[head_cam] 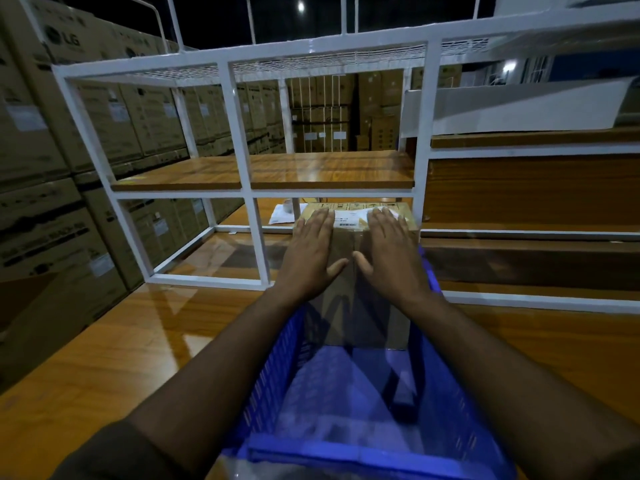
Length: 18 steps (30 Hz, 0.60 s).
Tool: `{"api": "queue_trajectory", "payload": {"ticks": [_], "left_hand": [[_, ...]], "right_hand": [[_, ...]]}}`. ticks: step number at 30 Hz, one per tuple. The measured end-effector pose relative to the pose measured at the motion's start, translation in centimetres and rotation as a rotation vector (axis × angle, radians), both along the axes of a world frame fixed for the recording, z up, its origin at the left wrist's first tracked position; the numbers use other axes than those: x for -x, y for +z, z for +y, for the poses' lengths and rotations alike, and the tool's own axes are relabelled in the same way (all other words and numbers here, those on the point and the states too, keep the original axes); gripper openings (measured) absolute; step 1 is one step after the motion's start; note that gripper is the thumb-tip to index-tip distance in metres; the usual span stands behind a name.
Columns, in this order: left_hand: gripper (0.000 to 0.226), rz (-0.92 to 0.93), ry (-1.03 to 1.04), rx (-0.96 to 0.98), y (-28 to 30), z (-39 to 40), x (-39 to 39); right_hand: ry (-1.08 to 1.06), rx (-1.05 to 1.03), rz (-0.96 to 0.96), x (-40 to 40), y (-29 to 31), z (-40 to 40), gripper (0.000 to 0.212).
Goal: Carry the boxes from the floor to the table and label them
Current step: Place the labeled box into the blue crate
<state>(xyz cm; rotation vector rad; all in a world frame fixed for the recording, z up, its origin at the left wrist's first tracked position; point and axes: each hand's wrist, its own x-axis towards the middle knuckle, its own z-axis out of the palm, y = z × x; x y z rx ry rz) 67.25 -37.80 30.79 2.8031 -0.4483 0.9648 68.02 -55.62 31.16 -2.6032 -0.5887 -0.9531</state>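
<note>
Under our outstretched fingers we see a brown cardboard box (349, 271) standing at the far end of a blue plastic crate (277, 362), which rests on the wooden table (114, 344). We have our left hand (311, 254) laid flat on the box's top, fingers straight and close together, thumb angled inward. Our right hand (391, 254) lies the same way just beside it, palm down, fingers straight and slightly spread; the two thumbs nearly meet over the taped seam. Neither hand curls round anything. Between and just beyond our fingertips a white label (349, 216) with a barcode sits on the box's top near its far edge. Past the fingertips, slightly to the left, a white sheet of paper (282, 214) lies on the table, partly hidden by a bar of the white metal rack (239, 133). That rack stands on the table beyond the crate and carries a wooden shelf (263, 171). Far to the left of our left hand, stacked cartons (52, 150) form a wall.
</note>
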Motion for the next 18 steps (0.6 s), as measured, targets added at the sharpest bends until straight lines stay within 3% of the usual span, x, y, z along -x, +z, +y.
{"api": "queue_trajectory", "payload": {"ticks": [9,18], "left_hand": [[0.081,-0.122,0.144,0.092,-0.2,2.8,9.4],[0.081,-0.126,0.551,0.104,-2.8,6.0,24.5]], "right_hand": [[0.369,-0.016,-0.049,5.4,0.4,4.9,0.065],[0.728,0.073,0.009,14.2,-1.0,9.6,0.069]]}}
